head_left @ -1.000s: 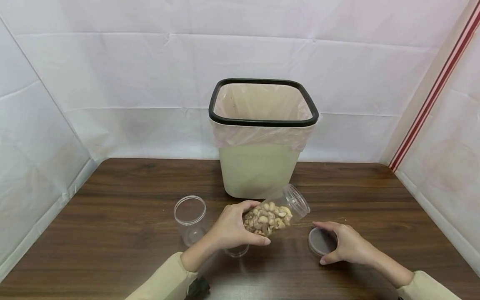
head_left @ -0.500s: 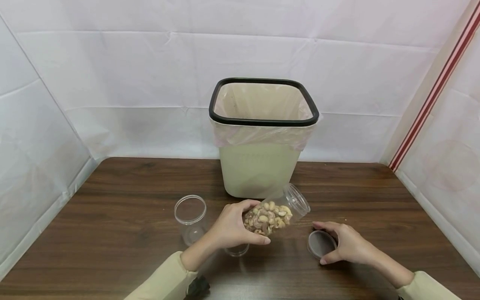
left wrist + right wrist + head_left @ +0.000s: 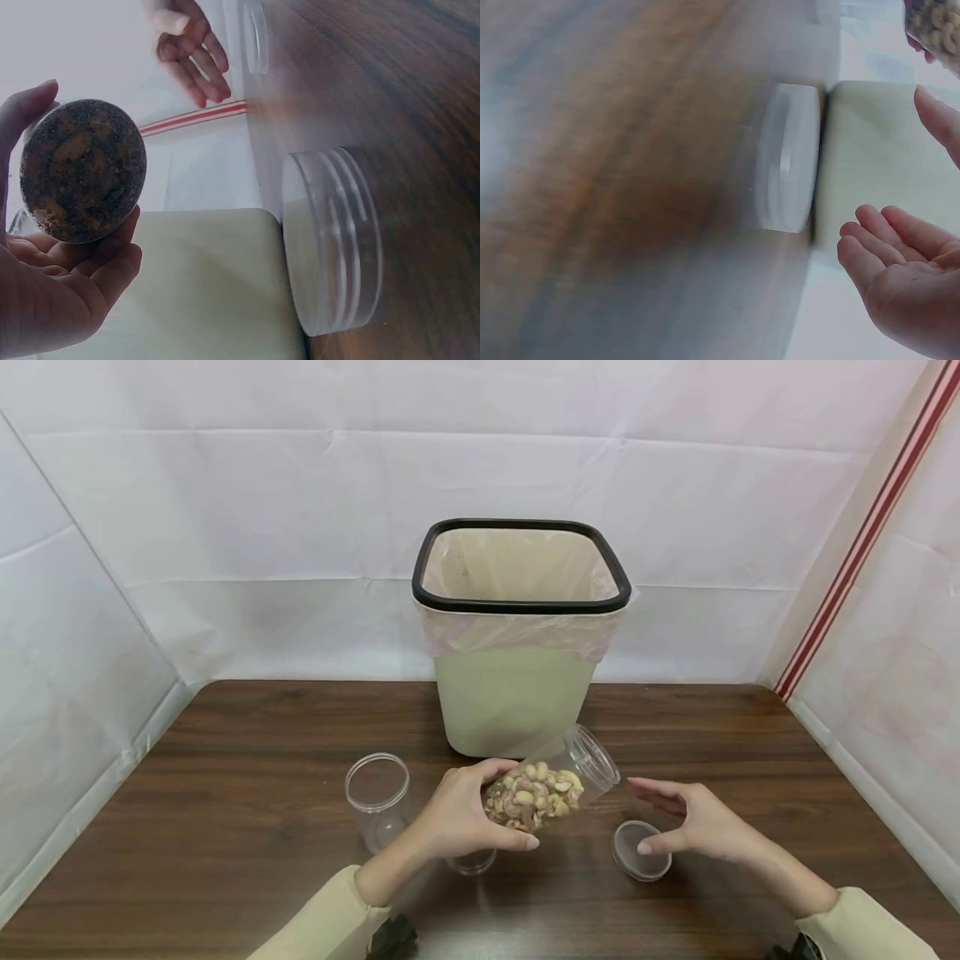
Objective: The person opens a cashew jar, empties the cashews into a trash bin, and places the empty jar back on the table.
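Observation:
My left hand (image 3: 468,814) grips a clear plastic jar of mixed nuts (image 3: 534,795), tilted with its uncapped mouth toward the upper right. In the left wrist view the round base of this jar (image 3: 82,171) faces the camera, with fingers curled around its side. A clear round lid (image 3: 637,858) lies flat on the table at the right. Just above it, apart from it, is my right hand (image 3: 701,822), fingers extended and thumb spread, with nothing in its grasp. Partly hidden beneath my left hand, a second clear lid (image 3: 474,863) lies on the table.
A clear jar without a lid (image 3: 377,806) stands upright left of my left hand. Behind the hands, a pale green bin (image 3: 517,693) with a black rim and plastic liner stands on the brown wooden table (image 3: 225,777). White sheeting encloses the back and sides.
My right hand has risen off the right-hand lid, its fingers spreading away, and the lid stays on the table. My left hand and the tilted jar are nearly still.

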Demonstrator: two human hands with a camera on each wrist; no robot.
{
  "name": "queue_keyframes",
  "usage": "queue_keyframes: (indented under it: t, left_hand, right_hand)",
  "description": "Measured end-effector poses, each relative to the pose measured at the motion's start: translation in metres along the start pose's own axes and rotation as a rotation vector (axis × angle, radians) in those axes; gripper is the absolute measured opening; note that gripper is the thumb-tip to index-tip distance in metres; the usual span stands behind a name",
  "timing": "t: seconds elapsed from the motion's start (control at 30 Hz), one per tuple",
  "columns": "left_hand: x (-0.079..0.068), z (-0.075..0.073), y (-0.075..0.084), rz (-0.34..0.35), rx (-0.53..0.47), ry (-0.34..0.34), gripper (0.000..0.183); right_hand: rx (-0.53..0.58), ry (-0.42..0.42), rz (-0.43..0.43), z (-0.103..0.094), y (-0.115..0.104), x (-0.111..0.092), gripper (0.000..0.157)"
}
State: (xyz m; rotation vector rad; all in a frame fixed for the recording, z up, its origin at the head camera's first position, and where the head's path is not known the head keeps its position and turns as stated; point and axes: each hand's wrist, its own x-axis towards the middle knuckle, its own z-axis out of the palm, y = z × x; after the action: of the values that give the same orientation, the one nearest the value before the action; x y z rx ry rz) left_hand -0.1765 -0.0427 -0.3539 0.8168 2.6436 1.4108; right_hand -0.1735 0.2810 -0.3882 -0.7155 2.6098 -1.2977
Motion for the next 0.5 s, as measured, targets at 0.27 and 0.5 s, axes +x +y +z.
queue_keyframes:
  t: [0.27, 0.5]
  left_hand:
    - [-0.005, -0.008, 0.013, -0.007, 0.017, 0.023, 0.072]
    - [-0.006, -0.024, 0.021, -0.012, 0.005, 0.061, 0.070]
  right_hand:
    - [0.094, 0.061, 0.003, -0.020, -0.029, 0.015, 0.068]
    - [0.121, 0.101, -0.064, -0.037, -0.056, 0.028, 0.064]
